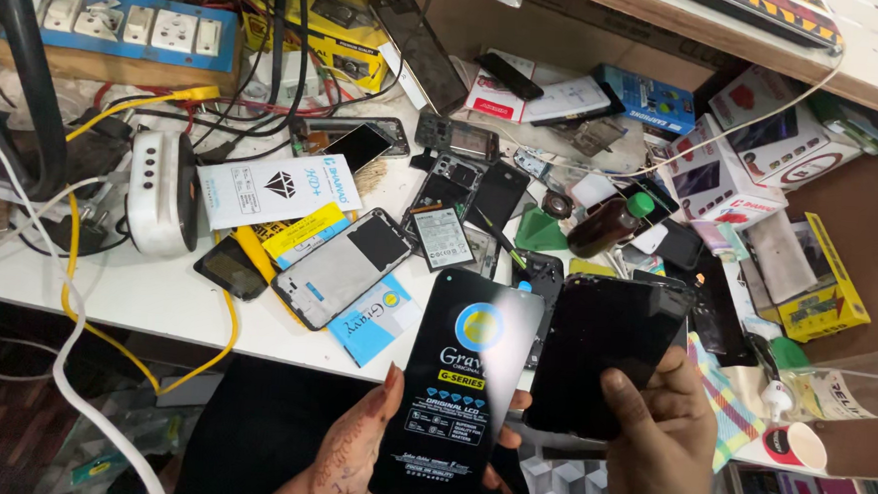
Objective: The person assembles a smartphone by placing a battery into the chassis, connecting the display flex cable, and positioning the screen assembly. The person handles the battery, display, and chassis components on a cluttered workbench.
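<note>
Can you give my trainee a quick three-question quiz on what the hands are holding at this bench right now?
1. True or false: the left hand holds a black screen panel with a printed protective film.
2. Which hand grips the plain black screen panel?
3. Multiple choice: the brown bottle with a green cap is A) lying among the parts on the white bench, B) in the left hand, C) inside a box.

Key: 1 true. 2 the right hand. 3 A.

Black screen panel (pixel 457 383) with yellow-blue disc; plain black phone (pixel 604 351); white table (pixel 146 297)
</note>
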